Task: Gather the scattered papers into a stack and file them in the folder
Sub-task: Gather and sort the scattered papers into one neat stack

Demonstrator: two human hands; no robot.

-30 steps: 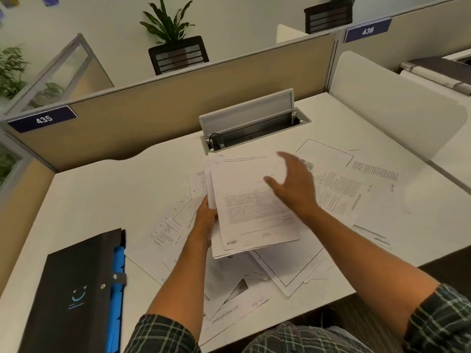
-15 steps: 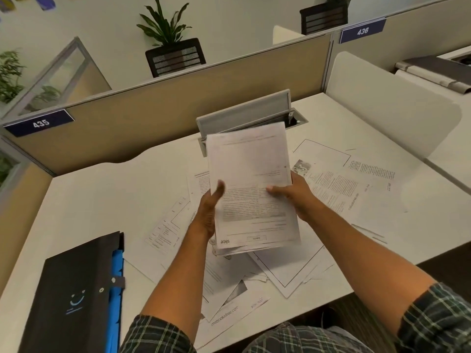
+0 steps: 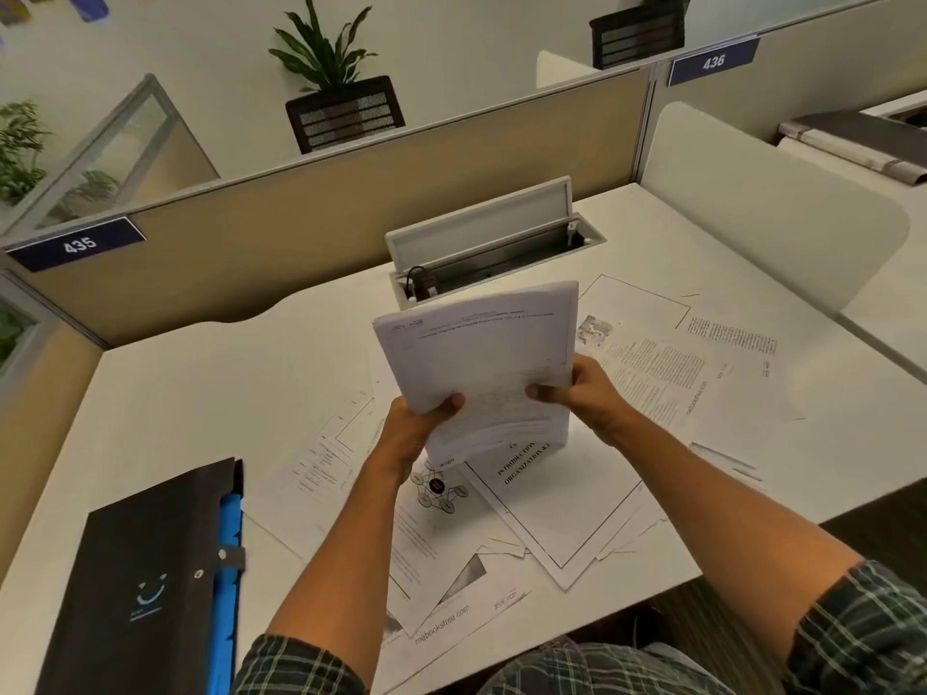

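**Papers half gathered, folder not yet opened**

Papers are the job, and going left to right the desk (image 3: 165, 393) shows how much is left. At the near left lies the black folder (image 3: 145, 584), flat and closed, its strap snapped over the blue dividers along its right edge; nothing has gone into it as far as can be seen. Just right of it, loose sheets (image 3: 321, 459) lie flat on the desk, overlapping one another and reaching under the left forearm.

In the middle, a partial stack (image 3: 476, 353) is held up on edge above the desk, leaning away from the person, its lower edge close to the sheets beneath; whether it touches them I cannot tell. The left hand (image 3: 416, 433) grips the stack's lower left corner, fingers curled behind and thumb on the front. The right hand (image 3: 582, 393) holds the right edge, thumb pressed across the printed face, fingers wrapped round the back. Both hands are closed on the stack.

Under and in front of it lie more pages, among them a large title sheet (image 3: 552, 499) and a page with a diagram. Further right, several printed sheets (image 3: 672, 373) remain spread toward the desk's far side.

By my reading, gathering is roughly a third done: the held bundle looks ready to be squared, many sheets await collecting, and filing has not begun
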